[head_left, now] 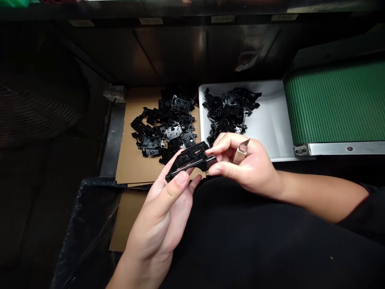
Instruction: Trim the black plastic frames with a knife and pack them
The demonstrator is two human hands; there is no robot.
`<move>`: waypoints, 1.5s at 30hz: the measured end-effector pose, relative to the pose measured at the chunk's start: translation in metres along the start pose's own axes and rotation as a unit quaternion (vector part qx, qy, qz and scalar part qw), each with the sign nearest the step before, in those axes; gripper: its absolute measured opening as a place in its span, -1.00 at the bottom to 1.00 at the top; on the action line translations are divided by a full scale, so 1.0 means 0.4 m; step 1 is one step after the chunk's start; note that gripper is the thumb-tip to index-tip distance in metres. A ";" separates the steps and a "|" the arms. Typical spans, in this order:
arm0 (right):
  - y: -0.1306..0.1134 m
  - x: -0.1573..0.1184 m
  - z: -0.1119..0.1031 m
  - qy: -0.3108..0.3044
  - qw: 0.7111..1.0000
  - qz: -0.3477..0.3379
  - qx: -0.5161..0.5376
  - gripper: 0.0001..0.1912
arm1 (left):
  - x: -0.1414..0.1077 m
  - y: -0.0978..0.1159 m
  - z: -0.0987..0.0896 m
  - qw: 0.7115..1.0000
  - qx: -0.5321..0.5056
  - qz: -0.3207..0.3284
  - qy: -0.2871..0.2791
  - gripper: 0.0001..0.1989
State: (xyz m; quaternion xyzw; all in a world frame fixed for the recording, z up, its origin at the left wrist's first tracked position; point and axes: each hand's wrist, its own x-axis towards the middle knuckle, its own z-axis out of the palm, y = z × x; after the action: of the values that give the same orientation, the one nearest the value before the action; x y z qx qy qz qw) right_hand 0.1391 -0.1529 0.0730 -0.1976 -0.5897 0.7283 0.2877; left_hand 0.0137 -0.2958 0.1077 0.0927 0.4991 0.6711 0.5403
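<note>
A black plastic part is held up in front of the cardboard's near edge. My left hand grips it from the left, thumb on its near edge and fingers beneath. The right end of the part is pinched between the thumb and index finger of my right hand. A small cutter with a pointed blade is also tucked in my right hand, its blade pointing up and away. Beyond my hands, a heap of similar black parts lies on the cardboard, and another heap lies in the white tray.
A green conveyor belt with a metal side rail stands at the right. Dark metal panels rise behind the heaps. A black plastic bag hangs at the lower left, and a fan grille is at the far left.
</note>
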 end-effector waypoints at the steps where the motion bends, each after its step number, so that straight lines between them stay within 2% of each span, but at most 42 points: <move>1: 0.002 -0.001 0.000 0.001 1.000 -0.002 0.000 -0.62 | 0.001 -0.001 0.000 1.000 -0.002 -0.002 0.000 -0.67; 10: 0.016 -0.004 -0.001 -0.001 1.000 0.016 -0.008 -0.62 | -0.005 -0.020 -0.016 1.000 0.002 -0.021 0.017 -0.63; 14: 0.022 -0.009 -0.002 -0.003 1.000 0.009 -0.003 -0.63 | -0.010 -0.024 -0.022 0.999 0.005 -0.038 0.021 -0.62; 17: 0.025 -0.015 -0.006 -0.011 1.000 0.001 0.001 -0.65 | -0.012 -0.030 -0.026 0.999 0.011 -0.028 0.015 -0.58; 21: 0.026 -0.025 -0.021 -0.049 0.998 -0.033 -0.022 -0.69 | -0.008 -0.050 -0.051 0.997 0.066 0.027 0.007 -0.32; 25: 0.031 -0.028 -0.047 -0.120 0.982 -0.124 -0.077 -0.71 | -0.010 -0.076 -0.086 0.981 0.164 0.102 -0.010 0.01; 29: 0.034 -0.031 -0.073 -0.172 0.941 -0.250 -0.150 -0.73 | -0.034 -0.090 -0.098 0.947 0.260 0.191 -0.003 0.11; 31: 0.031 -0.035 -0.083 -0.190 0.924 -0.282 -0.175 -0.75 | -0.046 -0.088 -0.098 0.927 0.292 0.234 -0.007 0.13; 34: 0.021 -0.044 -0.091 -0.196 0.921 -0.282 -0.184 -0.72 | -0.053 -0.073 -0.096 0.907 0.308 0.288 -0.015 0.10; 38: 0.007 -0.052 -0.090 -0.180 0.938 -0.254 -0.151 -0.64 | -0.046 -0.045 -0.093 0.891 0.317 0.326 -0.002 -0.07; 42: -0.001 -0.052 -0.086 -0.173 0.945 -0.238 -0.140 -0.60 | -0.044 -0.029 -0.096 0.864 0.367 0.344 -0.005 -0.17; 45: -0.006 -0.049 -0.086 -0.178 0.944 -0.244 -0.137 -0.60 | -0.050 -0.027 -0.101 0.857 0.386 0.340 -0.006 -0.21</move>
State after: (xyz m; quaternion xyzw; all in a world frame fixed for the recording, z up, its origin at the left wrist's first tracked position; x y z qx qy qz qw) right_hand 0.1760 -0.1399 0.0667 0.0473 -0.7553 0.5716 0.3173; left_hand 0.0015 -0.3360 0.0880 0.4623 0.6523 0.5657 0.2019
